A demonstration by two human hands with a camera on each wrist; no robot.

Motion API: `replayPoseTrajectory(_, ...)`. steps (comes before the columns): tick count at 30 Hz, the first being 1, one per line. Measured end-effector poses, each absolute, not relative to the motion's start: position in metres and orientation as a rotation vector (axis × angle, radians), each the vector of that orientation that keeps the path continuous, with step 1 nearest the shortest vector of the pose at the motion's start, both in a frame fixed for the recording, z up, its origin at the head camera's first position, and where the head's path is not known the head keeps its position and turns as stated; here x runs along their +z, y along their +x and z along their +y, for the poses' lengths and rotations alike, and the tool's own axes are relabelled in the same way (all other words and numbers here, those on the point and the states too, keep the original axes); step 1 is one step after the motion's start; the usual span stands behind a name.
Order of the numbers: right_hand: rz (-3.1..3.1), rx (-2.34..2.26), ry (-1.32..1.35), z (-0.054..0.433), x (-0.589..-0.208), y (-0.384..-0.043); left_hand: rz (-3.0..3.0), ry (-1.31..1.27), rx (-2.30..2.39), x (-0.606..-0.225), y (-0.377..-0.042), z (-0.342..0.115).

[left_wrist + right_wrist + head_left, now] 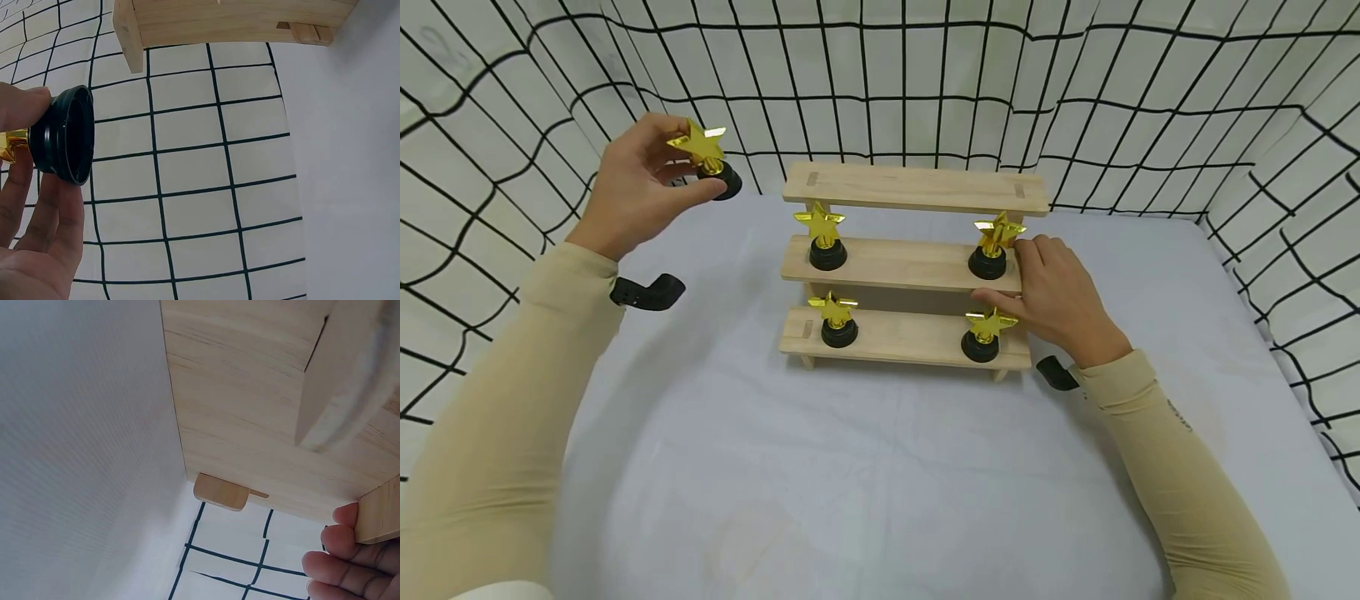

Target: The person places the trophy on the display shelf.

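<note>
My left hand pinches a gold star trophy by its round black base, raised to the left of a three-tier wooden shelf. In the left wrist view, the thumb and fingers lie around the base, whose hollow underside faces the shelf. My right hand grips the shelf's right end at the middle tier, thumb in front. Its fingertips show at a wooden edge in the right wrist view. Star trophies stand at the left and right of the middle tier.
On the bottom tier, star trophies stand at the left and right. The top tier bears nothing. A white cloth lies under the shelf, and a black wire grid encloses the back and sides.
</note>
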State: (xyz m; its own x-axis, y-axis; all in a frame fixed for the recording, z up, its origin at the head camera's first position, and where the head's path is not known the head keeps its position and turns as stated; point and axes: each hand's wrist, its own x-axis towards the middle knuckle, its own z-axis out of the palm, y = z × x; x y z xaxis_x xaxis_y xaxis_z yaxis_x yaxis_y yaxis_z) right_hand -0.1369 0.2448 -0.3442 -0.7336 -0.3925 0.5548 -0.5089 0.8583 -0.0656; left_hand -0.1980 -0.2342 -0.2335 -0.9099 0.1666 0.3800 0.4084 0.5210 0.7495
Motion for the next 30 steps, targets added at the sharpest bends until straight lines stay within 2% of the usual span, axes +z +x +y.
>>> replayPoseTrajectory(30, -2.519, 0.294, 0.640, 0.246, -0.343, -0.136, -2.563, -0.715, -1.168, -0.194, -0.207, -0.159)
